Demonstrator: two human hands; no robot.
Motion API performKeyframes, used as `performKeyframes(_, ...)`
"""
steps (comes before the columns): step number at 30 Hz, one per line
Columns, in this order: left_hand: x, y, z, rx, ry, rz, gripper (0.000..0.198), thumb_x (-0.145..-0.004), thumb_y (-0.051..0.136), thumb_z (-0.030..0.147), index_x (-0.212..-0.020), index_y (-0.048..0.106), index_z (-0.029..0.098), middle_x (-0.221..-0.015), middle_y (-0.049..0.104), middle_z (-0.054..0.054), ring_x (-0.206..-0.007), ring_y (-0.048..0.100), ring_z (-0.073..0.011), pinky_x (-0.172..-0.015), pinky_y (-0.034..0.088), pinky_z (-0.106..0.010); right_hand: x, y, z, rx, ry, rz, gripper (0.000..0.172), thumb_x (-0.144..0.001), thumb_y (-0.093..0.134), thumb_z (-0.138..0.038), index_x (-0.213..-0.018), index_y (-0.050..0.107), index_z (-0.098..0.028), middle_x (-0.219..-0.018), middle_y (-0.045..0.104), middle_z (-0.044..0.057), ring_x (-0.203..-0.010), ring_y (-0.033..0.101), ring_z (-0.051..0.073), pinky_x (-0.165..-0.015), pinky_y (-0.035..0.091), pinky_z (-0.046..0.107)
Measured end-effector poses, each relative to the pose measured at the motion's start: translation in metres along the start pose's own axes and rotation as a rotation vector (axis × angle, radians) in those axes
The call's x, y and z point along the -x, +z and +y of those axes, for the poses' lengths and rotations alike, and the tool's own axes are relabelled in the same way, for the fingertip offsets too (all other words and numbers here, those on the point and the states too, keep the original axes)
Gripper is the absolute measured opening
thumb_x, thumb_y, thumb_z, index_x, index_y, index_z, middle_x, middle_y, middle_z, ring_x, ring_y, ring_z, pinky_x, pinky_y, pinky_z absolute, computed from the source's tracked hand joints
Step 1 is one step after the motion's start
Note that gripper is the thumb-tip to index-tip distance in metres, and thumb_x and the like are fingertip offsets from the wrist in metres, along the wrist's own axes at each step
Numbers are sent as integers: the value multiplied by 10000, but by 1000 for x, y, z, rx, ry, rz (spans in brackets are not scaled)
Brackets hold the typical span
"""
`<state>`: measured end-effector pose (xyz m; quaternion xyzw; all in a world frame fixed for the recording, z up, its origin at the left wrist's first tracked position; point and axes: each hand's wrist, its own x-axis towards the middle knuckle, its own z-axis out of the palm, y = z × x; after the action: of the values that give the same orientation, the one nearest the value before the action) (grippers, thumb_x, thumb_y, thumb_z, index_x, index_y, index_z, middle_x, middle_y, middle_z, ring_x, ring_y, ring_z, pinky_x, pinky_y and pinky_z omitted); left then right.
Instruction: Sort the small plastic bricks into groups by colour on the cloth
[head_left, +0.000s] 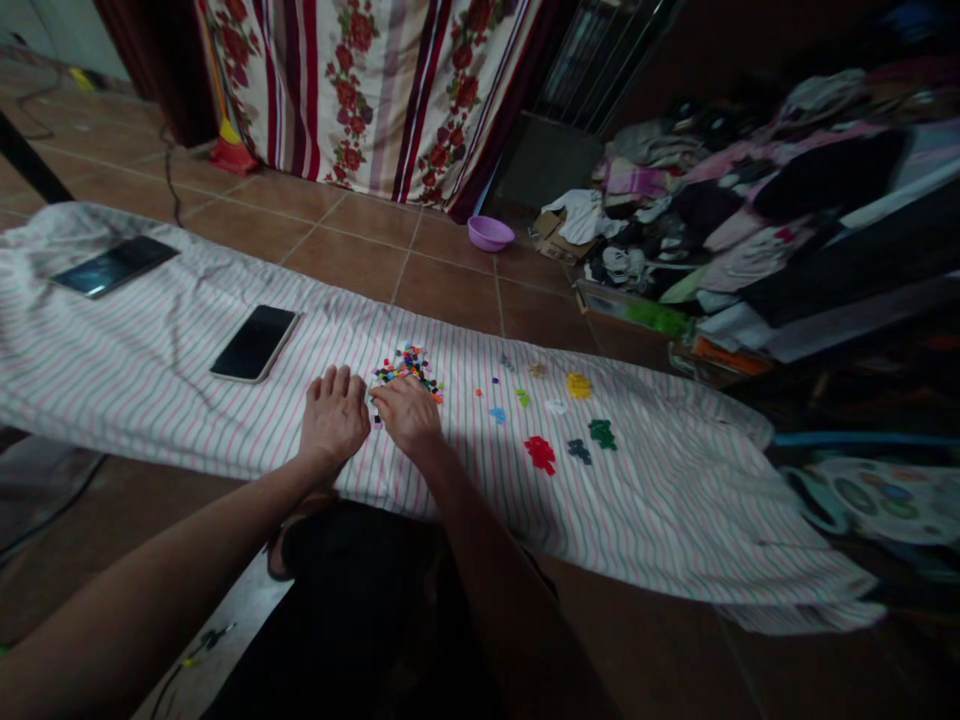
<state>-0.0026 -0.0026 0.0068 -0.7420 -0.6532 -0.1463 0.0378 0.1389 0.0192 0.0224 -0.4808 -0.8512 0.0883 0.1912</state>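
Observation:
A heap of small mixed-colour beads (409,362) lies on a striped cloth (247,430). My left hand (334,415) rests flat on the cloth just left of the heap, fingers stretched out. Over the heap's near edge, my right hand (409,412) has its thumb and fingertips drawn together; anything between them is too small to make out. To the right lie single-colour groups: red beads (540,454), dark green beads (602,433), dark grey beads (579,451), yellow beads (578,385), white beads (555,407), light blue beads (498,415) and lime beads (523,398).
Two dark-screened devices lie on the cloth at left: a phone (256,343) and a larger one (116,267). Beyond are a purple basin (490,234) on the tiled floor, a floral curtain (352,90) and, to the right, piled clothes (720,200).

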Motion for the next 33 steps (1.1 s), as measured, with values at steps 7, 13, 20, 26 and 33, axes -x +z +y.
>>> performKeyframes(7, 0, 2, 0, -12, -1, 22, 347, -929, 356, 249, -1169, 582, 144, -1401, 535, -182, -1361, 418, -341, -1078, 330, -494, -10, 1, -7, 78, 64, -94, 233, -967, 528, -225, -980, 760, -245, -977, 680, 71, -1009, 534, 243, -895, 407, 358)
performKeyframes(13, -1, 0, 1, 18, -5, 0, 360, -924, 354, 239, -1181, 586, 137, -1412, 524, -199, -1371, 401, -348, -1080, 321, -513, -12, 4, -6, 113, 71, -95, 209, -945, 557, -207, -916, 760, -250, -936, 678, 71, -989, 544, 238, -893, 407, 352)
performKeyframes(20, -1, 0, 0, 22, -5, 8, 352, -930, 341, 253, -1162, 583, 144, -1410, 521, -186, -1367, 396, -335, -1092, 310, -499, -10, 3, -5, 94, 95, -82, 219, -946, 538, -208, -925, 755, -232, -943, 701, 78, -981, 568, 233, -882, 429, 341)
performKeyframes(26, 0, -1, 1, 40, -9, 8, 354, -925, 345, 244, -1175, 581, 161, -1411, 524, -178, -1359, 408, -330, -1082, 316, -502, -4, -1, 3, -153, 82, 81, 200, -912, 554, -188, -969, 739, -237, -972, 721, 47, -966, 604, 200, -947, 437, 332)
performKeyframes(33, 0, 0, 1, 45, -3, 26, 356, -926, 338, 260, -1164, 579, 149, -1396, 530, -193, -1361, 407, -340, -1079, 317, -512, 2, -5, 13, -1030, 438, 239, 139, -757, 676, -297, -861, 732, -223, -770, 703, -10, -717, 638, 140, -709, 508, 274)
